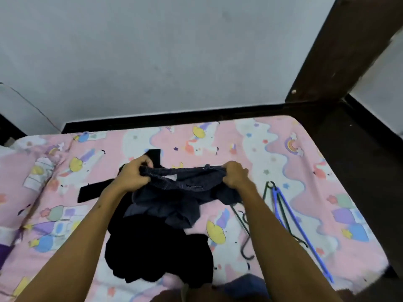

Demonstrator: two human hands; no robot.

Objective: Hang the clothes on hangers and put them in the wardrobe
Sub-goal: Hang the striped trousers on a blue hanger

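Left hand (135, 174) and right hand (234, 174) each pinch one denim garment (181, 192) by its waistband above one black garment (159, 253). Two hangers, blue hanger (303, 232) and dark hanger (244, 221), lie near the right edge of the pink-sheeted bed (305, 171), against a grey wall (152, 62).

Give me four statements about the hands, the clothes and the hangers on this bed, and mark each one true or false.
1. Both the left hand and the right hand grip the dark denim garment. True.
2. The blue hanger hangs in a wardrobe. False: it lies on the bed sheet.
3. A black garment lies under the denim one. True.
4. The hangers lie to the left of the arms. False: they lie to the right.
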